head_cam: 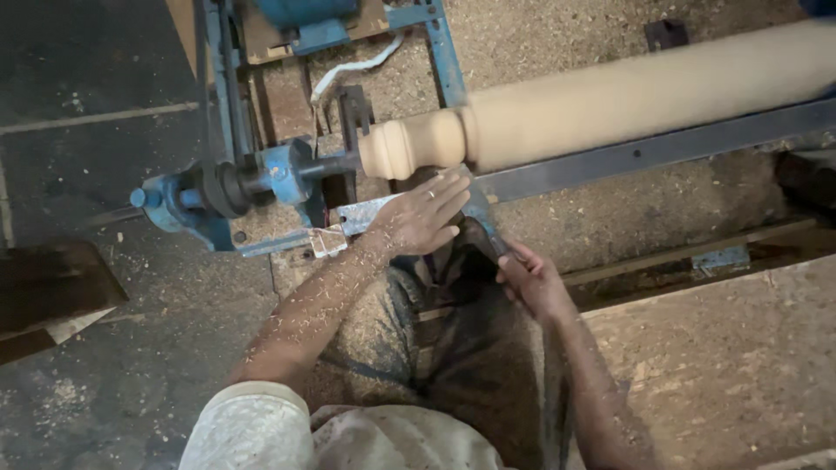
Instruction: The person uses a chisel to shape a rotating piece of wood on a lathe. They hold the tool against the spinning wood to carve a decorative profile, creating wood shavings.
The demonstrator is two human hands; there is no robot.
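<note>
A long pale wooden spindle point(627, 91) is mounted on a blue lathe point(261, 178) and looks blurred, as if spinning; its left end is turned into rounded beads point(414, 144). My left hand point(422, 213) lies flat, fingers spread, on the metal tool rest point(361, 213) just below the beads, pressing down on a turning chisel point(479, 213). My right hand point(531, 278) is closed around the chisel's handle lower down, near my lap. Wood shavings cover both forearms.
A dark steel rail point(662, 148) runs under the spindle to the right. Sawdust covers the floor point(104, 365) and the wooden platform point(731, 365) at right. A dark wooden block point(48, 292) lies at left. My knees sit between the hands.
</note>
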